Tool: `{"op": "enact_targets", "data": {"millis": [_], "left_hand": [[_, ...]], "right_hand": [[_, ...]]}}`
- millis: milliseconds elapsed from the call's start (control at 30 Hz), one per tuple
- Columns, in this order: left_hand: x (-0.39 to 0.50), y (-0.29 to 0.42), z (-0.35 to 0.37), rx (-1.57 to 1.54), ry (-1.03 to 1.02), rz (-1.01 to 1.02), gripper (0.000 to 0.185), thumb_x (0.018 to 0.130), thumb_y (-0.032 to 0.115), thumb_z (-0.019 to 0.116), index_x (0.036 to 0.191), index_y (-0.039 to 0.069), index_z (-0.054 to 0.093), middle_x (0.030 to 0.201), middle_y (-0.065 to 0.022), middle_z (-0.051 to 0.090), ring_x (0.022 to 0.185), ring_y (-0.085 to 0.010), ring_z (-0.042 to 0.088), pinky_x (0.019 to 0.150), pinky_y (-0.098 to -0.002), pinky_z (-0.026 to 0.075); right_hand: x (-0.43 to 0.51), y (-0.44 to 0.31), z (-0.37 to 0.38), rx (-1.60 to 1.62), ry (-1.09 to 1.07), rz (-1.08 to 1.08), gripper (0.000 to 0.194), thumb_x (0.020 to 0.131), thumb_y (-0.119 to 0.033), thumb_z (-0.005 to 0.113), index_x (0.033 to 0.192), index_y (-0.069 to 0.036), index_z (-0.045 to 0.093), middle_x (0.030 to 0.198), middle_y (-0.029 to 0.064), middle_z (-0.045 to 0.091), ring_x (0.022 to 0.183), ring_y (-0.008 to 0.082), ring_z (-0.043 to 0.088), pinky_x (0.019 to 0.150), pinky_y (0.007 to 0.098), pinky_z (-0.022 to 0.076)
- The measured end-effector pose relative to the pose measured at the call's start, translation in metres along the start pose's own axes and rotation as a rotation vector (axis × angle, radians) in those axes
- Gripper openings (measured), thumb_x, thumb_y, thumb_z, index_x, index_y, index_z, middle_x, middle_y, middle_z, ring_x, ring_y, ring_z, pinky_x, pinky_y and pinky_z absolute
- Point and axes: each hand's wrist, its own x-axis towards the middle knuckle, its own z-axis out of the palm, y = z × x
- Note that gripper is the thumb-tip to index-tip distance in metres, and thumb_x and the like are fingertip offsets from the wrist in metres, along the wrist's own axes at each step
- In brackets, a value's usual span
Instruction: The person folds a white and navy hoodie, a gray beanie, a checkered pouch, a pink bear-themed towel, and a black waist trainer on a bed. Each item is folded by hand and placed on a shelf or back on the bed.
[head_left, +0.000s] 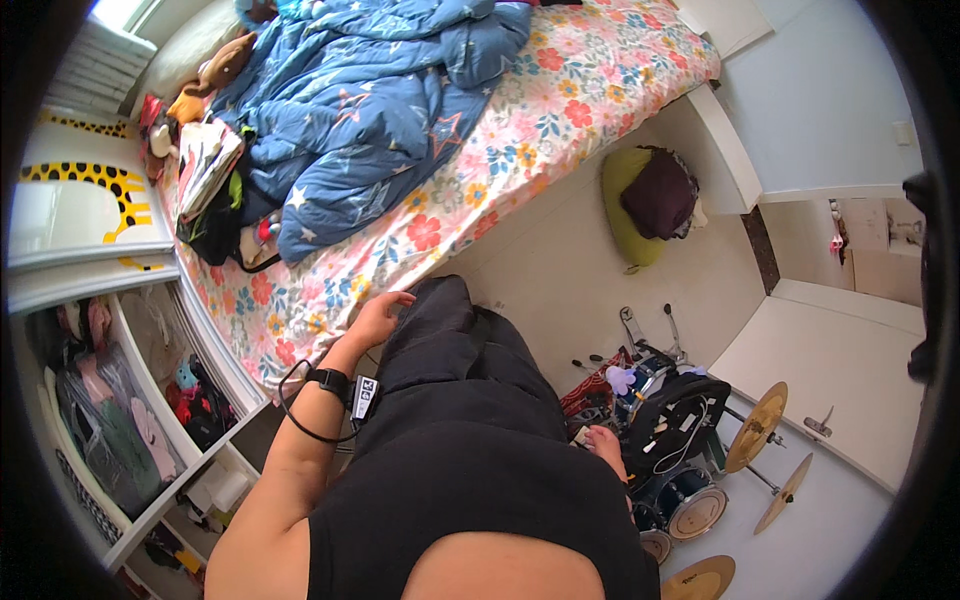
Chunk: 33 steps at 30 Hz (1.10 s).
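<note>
My left hand (376, 321) hangs by my left thigh beside the bed (469, 196), its fingers loosely bent and holding nothing. On that wrist are a black watch (328, 381) and a small white device (364, 399) with a black cable. Low at my right side, my right hand (606, 448) has its fingers around a small pale object (580, 436), partly hidden by my body. Close to this hand are a black backpack (675, 424) and a drum set with a blue drum (694, 506).
A crumpled blue star-patterned quilt (360, 142) and plush toys lie on the floral-sheeted bed. Left stands an open wardrobe (154, 367) with clothes. Ahead on the floor sits a green cushion (622, 217) under dark purple fabric (660, 191). Cymbals (756, 427) stand by the white door (832, 367).
</note>
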Motion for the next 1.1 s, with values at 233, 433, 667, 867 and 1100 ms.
{"op": "enact_targets", "data": {"millis": [233,433,667,867,1100], "left_hand": [[0.071,-0.004,-0.025,0.025,0.024,-0.119,0.037,0.086,-0.002,0.063,0.121,0.007,0.071,0.097,-0.0103,0.078,0.09,-0.0225,0.074,0.084,-0.0338,0.056],[0.11,-0.056,-0.079,0.104,-0.019,-0.405,0.037,0.089,0.003,0.063,0.125,-0.004,0.065,0.094,-0.0161,0.075,0.08,-0.0249,0.075,0.062,-0.0391,0.059],[0.202,0.036,-0.084,-0.237,0.349,-0.349,0.031,0.098,0.017,0.061,0.126,0.005,0.068,0.092,-0.0034,0.067,0.078,-0.013,0.064,0.061,-0.0319,0.06],[0.244,0.084,-0.026,-0.379,0.403,-0.277,0.03,0.101,0.013,0.059,0.129,0.006,0.066,0.086,0.0003,0.062,0.067,-0.0086,0.057,0.057,-0.0274,0.055],[0.25,0.176,0.046,-0.564,0.253,-0.915,0.04,0.097,0.013,0.063,0.136,0.006,0.06,0.095,-0.0043,0.067,0.059,-0.0124,0.058,0.058,-0.0306,0.054]], "right_hand": [[0.049,-0.119,0.01,-0.04,-0.097,-0.253,0.036,0.102,-0.019,0.064,0.134,-0.004,0.062,0.115,0.0064,0.074,0.096,0.015,0.068,0.082,0.029,0.0527],[0.068,-0.214,-0.003,-0.118,-0.061,-0.293,0.042,0.105,-0.027,0.061,0.138,-0.002,0.059,0.118,0.0099,0.073,0.105,0.02,0.07,0.088,0.0335,0.0539],[0.127,-0.302,-0.041,-0.617,-0.18,-0.428,0.034,0.101,-0.022,0.064,0.127,0.0,0.067,0.115,0.0142,0.074,0.102,0.0255,0.071,0.091,0.0378,0.055],[0.237,-0.463,-0.099,-0.686,-0.132,-0.288,0.03,0.097,-0.028,0.066,0.114,-0.004,0.071,0.104,0.018,0.075,0.097,0.032,0.072,0.085,0.042,0.0557],[0.318,-0.772,-0.11,-0.568,-0.111,-0.543,0.028,0.096,-0.023,0.069,0.117,-0.006,0.071,0.098,0.0088,0.076,0.09,0.0191,0.071,0.083,0.0352,0.0562]]}}
